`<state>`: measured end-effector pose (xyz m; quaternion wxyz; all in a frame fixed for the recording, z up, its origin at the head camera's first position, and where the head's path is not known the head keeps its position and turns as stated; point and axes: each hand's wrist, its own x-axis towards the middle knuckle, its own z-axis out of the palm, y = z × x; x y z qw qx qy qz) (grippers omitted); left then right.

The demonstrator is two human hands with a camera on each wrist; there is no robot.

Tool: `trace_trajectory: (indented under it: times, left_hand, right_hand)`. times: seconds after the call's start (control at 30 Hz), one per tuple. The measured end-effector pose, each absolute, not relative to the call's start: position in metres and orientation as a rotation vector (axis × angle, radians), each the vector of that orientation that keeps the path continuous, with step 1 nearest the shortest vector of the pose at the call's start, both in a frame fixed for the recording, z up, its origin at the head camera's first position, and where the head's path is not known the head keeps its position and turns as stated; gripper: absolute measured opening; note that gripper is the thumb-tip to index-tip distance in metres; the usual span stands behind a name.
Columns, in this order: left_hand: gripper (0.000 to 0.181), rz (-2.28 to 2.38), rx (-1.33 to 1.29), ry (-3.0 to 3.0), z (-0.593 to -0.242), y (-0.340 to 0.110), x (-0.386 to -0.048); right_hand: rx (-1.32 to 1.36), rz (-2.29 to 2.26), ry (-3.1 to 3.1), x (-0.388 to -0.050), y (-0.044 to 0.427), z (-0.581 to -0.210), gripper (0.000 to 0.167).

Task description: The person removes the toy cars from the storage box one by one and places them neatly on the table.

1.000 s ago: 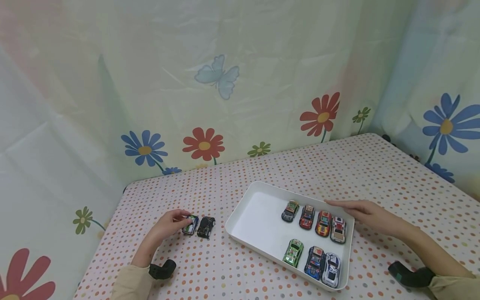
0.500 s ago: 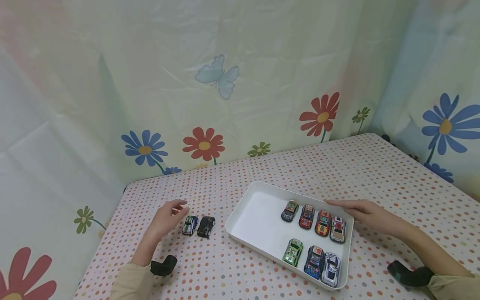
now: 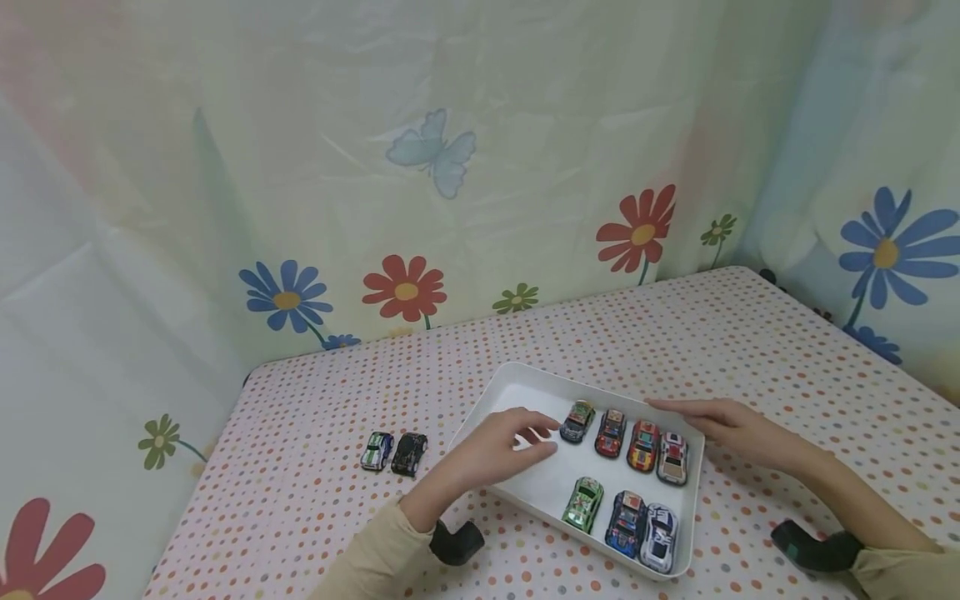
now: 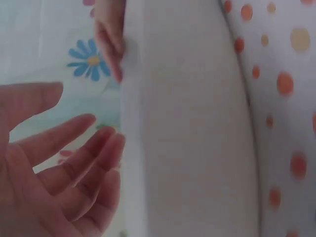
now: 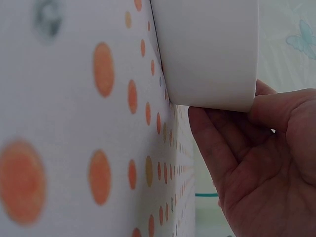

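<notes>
A white tray (image 3: 517, 492) lies at an angle on the table with several small toy cars in it. Over its left half hovers my left hand (image 3: 491, 450), fingers loosely bent and nothing held. Its fingertips are close to a dark toy car (image 3: 577, 422) at the left end of the back row; contact cannot be told. A green toy car (image 3: 583, 505) sits at the left of the front row. My right hand (image 3: 738, 429) touches the tray's back right corner from outside, fingers extended; in the right wrist view the thumb (image 5: 276, 111) is by the rim.
Left of the tray, a green-and-white toy car (image 3: 377, 451) and a black toy car (image 3: 409, 454) stand side by side on the dotted tablecloth (image 3: 337, 533). Behind the table hangs a flowered curtain (image 3: 525, 208).
My left hand has come off the green-and-white car and moved right, from beside the two loose cars to over the tray. My right hand stays at the tray's corner.
</notes>
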<state>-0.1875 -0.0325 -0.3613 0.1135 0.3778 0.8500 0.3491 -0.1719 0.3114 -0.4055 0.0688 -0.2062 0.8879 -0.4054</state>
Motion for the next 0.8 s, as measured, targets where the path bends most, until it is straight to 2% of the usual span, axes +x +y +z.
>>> trace_trajectory:
  times: [0.27, 0.8]
  left_hand:
    - [0.032, 0.820, 1.153, 2.443, -0.384, -0.002, -0.187]
    - [0.035, 0.682, 1.116, 2.432, -0.391, 0.002, -0.176]
  right_hand:
    - [-0.623, -1.219, 2.671, -0.173, 0.311, -0.405, 0.037]
    - [-0.607, -1.193, 2.689, -0.173, 0.311, -0.406, 0.037]
